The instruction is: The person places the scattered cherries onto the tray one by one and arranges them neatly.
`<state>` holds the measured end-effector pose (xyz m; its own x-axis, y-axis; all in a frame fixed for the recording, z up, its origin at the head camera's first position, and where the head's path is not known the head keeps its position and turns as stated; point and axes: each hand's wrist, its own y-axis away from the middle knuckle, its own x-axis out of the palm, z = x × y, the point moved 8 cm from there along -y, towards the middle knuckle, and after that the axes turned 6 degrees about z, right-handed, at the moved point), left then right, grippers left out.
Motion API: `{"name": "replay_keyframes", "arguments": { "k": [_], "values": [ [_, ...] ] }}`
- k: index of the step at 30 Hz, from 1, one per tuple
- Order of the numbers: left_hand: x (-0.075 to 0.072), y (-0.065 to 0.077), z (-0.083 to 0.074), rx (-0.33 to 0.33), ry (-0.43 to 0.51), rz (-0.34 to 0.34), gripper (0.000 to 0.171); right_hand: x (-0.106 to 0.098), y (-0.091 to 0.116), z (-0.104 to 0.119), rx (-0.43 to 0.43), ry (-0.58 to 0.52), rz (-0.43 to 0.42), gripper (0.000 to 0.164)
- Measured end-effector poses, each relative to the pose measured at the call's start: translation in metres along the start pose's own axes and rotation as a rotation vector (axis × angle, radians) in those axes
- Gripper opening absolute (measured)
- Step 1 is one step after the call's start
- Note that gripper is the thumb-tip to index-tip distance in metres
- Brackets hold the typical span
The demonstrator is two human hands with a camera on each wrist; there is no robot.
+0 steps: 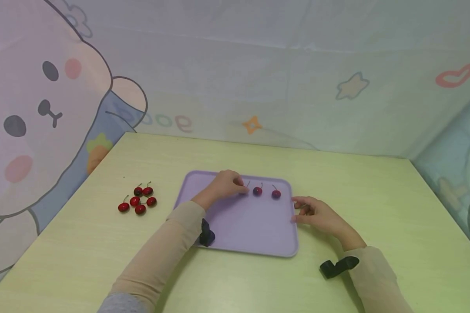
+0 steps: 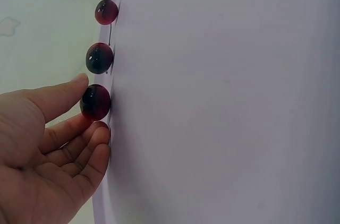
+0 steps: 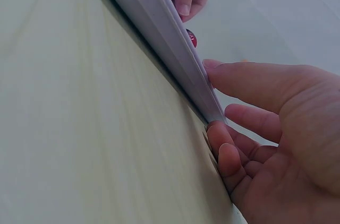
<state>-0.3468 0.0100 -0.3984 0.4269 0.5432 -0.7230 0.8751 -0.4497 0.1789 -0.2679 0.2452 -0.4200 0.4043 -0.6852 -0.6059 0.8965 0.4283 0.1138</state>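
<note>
A purple tray (image 1: 254,226) lies on the table with two red cherries, one cherry (image 1: 257,191) and another cherry (image 1: 276,194), near its far edge. Left of them, my left hand (image 1: 225,186) reaches over the tray and pinches a third cherry (image 2: 96,103) between thumb and fingers. From above, that cherry is mostly hidden by the fingers, though its stem shows. My right hand (image 1: 317,215) is at the tray's right edge, thumb and fingers apart and loosely bent. In the right wrist view its thumb (image 3: 239,78) touches the rim, with other fingertips low beside the tray's side.
Several loose cherries (image 1: 140,209) lie in a cluster on the pale yellow-green table (image 1: 356,182), left of the tray. A cloth backdrop (image 1: 235,74) with a printed bear, stars and a heart hangs behind the table. Each sleeve carries a black wrist mount (image 1: 337,266).
</note>
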Motion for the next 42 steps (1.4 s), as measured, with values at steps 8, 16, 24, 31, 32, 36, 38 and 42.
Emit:
{"name": "replay_keyframes", "arguments": {
  "k": [8, 16, 24, 31, 32, 36, 38, 42],
  "values": [
    [0.001, 0.001, 0.001, -0.015, 0.026, 0.010, 0.020, 0.000, 0.001, 0.005, -0.001, -0.014, 0.005, 0.059],
    [-0.001, 0.002, -0.001, 0.005, 0.019, 0.007, 0.025, 0.000, 0.000, 0.003, 0.001, -0.003, 0.003, 0.059],
    [-0.015, 0.009, -0.008, 0.018, -0.029, 0.001, 0.043, 0.000, 0.000, 0.002, -0.001, 0.009, -0.003, 0.060],
    [-0.043, 0.034, -0.021, 0.073, -0.038, -0.031, 0.039, 0.000, -0.001, 0.000, 0.012, 0.017, -0.004, 0.060],
    [-0.048, 0.039, -0.021, 0.082, -0.039, -0.038, 0.038, 0.000, -0.002, 0.001, 0.011, 0.019, -0.006, 0.060],
    [-0.069, 0.059, -0.020, 0.090, -0.038, -0.061, 0.037, 0.000, -0.003, 0.002, 0.004, 0.021, 0.001, 0.060],
    [-0.081, 0.070, -0.018, 0.089, -0.039, -0.077, 0.035, 0.001, -0.003, 0.001, 0.006, 0.021, 0.005, 0.061],
    [-0.106, 0.093, -0.013, 0.074, -0.022, -0.109, 0.036, 0.001, -0.005, 0.000, 0.005, 0.020, 0.012, 0.061]
  ]
}}
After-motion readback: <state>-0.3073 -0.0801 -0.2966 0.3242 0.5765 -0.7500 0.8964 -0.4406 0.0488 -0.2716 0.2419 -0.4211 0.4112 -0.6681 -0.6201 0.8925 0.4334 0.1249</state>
